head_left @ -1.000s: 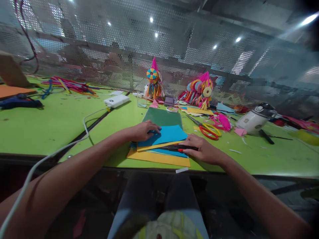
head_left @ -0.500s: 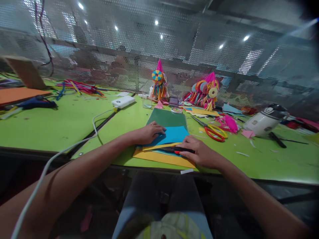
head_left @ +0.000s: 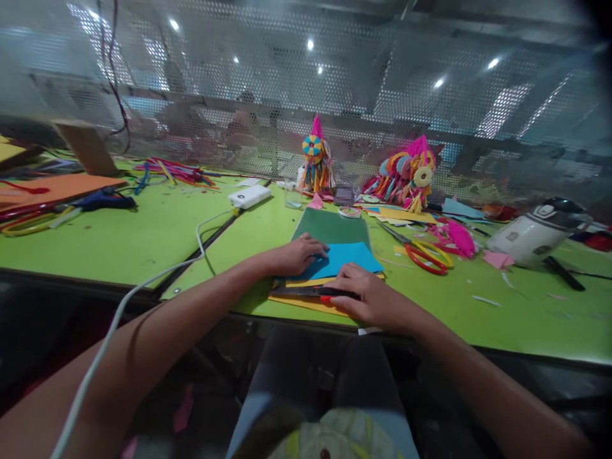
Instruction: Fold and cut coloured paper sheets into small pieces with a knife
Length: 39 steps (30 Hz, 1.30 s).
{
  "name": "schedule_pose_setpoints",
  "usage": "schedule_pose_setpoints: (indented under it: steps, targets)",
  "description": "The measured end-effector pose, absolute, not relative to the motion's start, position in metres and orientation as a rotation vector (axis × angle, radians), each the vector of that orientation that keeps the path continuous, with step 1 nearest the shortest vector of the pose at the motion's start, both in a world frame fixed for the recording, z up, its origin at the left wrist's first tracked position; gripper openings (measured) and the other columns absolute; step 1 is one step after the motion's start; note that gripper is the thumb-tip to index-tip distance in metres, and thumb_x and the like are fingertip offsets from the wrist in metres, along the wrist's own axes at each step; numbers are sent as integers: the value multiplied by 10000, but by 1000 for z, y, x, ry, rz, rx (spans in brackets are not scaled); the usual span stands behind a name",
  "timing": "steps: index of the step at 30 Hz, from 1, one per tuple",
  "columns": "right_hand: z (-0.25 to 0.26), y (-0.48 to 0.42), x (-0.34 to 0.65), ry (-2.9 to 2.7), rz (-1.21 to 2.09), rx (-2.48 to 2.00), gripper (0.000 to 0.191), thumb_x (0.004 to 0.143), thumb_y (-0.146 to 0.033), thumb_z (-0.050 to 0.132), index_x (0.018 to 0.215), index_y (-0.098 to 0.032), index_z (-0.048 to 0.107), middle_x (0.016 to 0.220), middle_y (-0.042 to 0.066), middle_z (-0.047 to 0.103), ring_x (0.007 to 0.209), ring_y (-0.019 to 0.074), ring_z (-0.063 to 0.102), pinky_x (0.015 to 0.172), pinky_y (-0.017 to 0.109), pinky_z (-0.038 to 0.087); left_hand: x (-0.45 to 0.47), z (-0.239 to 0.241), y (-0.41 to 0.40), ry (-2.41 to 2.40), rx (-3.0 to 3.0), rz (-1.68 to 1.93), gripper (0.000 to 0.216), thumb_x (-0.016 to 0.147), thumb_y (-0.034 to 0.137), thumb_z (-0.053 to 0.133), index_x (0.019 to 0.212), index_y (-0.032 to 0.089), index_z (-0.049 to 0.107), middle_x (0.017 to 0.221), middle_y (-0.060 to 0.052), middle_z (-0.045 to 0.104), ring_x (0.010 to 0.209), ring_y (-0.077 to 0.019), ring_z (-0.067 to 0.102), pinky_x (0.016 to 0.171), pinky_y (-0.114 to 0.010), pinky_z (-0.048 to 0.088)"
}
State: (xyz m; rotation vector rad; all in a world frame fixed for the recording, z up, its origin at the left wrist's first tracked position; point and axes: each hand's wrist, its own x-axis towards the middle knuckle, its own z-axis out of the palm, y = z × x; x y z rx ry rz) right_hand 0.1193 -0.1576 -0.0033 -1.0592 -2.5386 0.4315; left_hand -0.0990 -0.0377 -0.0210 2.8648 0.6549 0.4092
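Observation:
My left hand [head_left: 305,255] lies on the left part of a blue paper sheet [head_left: 361,254], fingers slightly bent and pressing it down. In my right hand [head_left: 370,294] is a black utility knife [head_left: 306,291] with a red part near the thumb. Its long dark end points left, along the near edge of the blue sheet. Yellow paper [head_left: 313,305] shows beneath the knife and the blue sheet. All this rests on or just in front of a dark green board [head_left: 332,229]. My right palm hides the knife's rear end.
Red-and-yellow-handled scissors [head_left: 428,255] lie right of the board. A white kettle-like appliance [head_left: 519,239] stands farther right. A white power bank [head_left: 249,196] with a cable [head_left: 138,287] sits at left. Tasselled paper decorations [head_left: 313,156] stand behind. The table edge [head_left: 239,313] is close.
The knife has come out from between the paper layers, and its length now shows over the yellow paper. The raised sheet edge lies flatter. My left hand stays on the blue sheet; the view has turned left.

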Motion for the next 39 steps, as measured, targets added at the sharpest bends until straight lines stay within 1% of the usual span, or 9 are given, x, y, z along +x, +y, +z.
schedule_pose_setpoints:
  steps: [7,11,14,17,22,28,31,34,39]
  targets:
    - [5,-177,144,-2445,508,-1021,284,992,-325,519,1199,-213,678,1001,97,620,950,204,571,857,333,477,-99,-24,-36,663,2852,445,337,912,94,454,1167,173,659,1330,-77,626,1164,-235,519,1057,-420,387]
    - [-12,-152,209,-2134,153,-1256,329,973,-378,520,1191,-196,688,969,102,670,900,226,606,800,357,491,-99,-22,-38,643,2852,486,291,917,121,481,1135,156,670,1300,-97,642,1122,-242,527,1007,-395,413]
    - [-31,-127,256,-1909,-144,-1612,361,944,-398,513,1063,-143,739,890,120,673,829,255,610,754,394,490,-97,-19,-40,630,2861,508,241,939,205,510,1103,153,679,1274,-114,653,1113,-252,537,990,-394,416]
    - [-45,-116,279,-1873,-214,-1843,305,917,-311,552,1049,-115,744,953,148,678,917,277,612,847,417,482,-97,-16,-43,625,2869,511,245,937,307,548,1082,164,685,1259,-121,658,1098,-258,556,978,-395,420]
    - [-46,-120,263,-1870,-385,-1868,280,910,-261,578,1101,-120,728,998,158,636,1009,292,558,915,433,462,-97,-9,-50,686,2895,419,455,924,510,551,1248,204,642,1309,-129,618,1123,-292,540,990,-444,407]
    - [-20,-104,214,-2192,-79,-1386,288,890,-312,650,1141,-181,703,1055,103,649,1020,233,582,961,408,476,-94,-4,-56,715,2923,359,564,878,640,548,1264,243,655,1327,-150,586,1153,-328,509,971,-461,428]
    - [-4,-81,189,-2484,21,-1293,448,878,-346,684,1265,-123,641,1222,155,612,1125,259,543,1021,418,441,-91,-3,-58,726,2958,369,557,864,628,572,1250,237,664,1302,-150,599,1124,-330,526,952,-458,444]
    - [2,-62,175,-2613,73,-1233,563,813,-421,750,1304,-174,628,1318,129,591,1173,295,512,1054,456,409,-91,-3,-59,757,2970,343,544,861,602,588,1257,235,661,1308,-145,600,1129,-335,534,957,-464,449]
    - [-13,-52,186,-2616,170,-1218,604,859,-481,683,1358,-157,576,1395,137,547,1267,284,465,1108,444,356,-90,8,-60,800,2958,227,554,867,610,575,1246,216,667,1319,-141,603,1143,-324,550,970,-447,451]
